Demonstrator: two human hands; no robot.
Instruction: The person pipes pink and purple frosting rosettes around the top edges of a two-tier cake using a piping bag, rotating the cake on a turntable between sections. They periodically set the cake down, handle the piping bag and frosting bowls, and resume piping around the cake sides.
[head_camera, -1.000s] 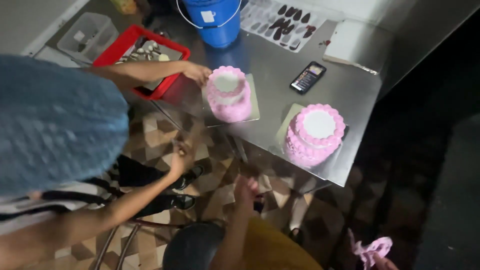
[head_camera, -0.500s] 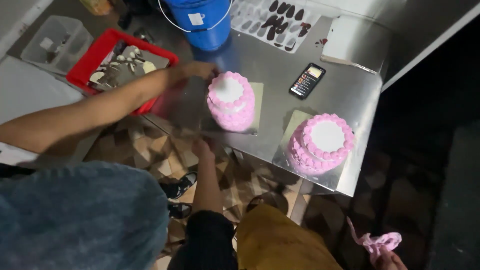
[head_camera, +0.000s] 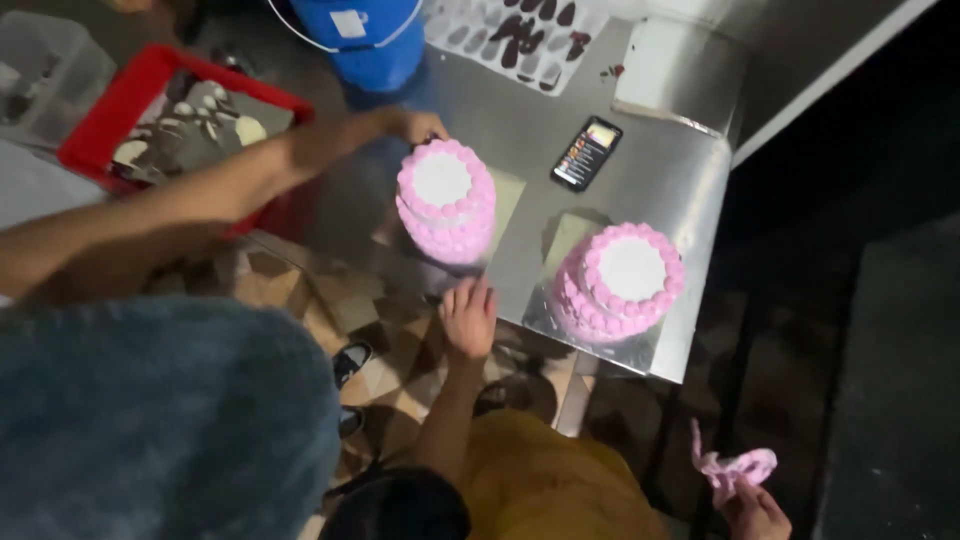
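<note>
Fingers (head_camera: 467, 297) of our left hand (head_camera: 468, 322) are lying spread flat on the steel table's (head_camera: 690, 200) near edge, the left pink cake (head_camera: 445, 200) sitting close at 12 o'clock. Our right hand (head_camera: 757, 510), well off at 4 o'clock, is clutching a crumpled pink bag (head_camera: 735, 468), while a co-worker's hand (head_camera: 415, 125) is touching that cake's far side.

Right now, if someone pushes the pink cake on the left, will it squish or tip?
Probably squishy: the left pink cake is covered in soft-looking piped frosting, so fingers would likely dent it. It looks tall and two-tiered, so a high push might tip it. Pushing its flat board on the smooth metal table should slide it safely.
</note>
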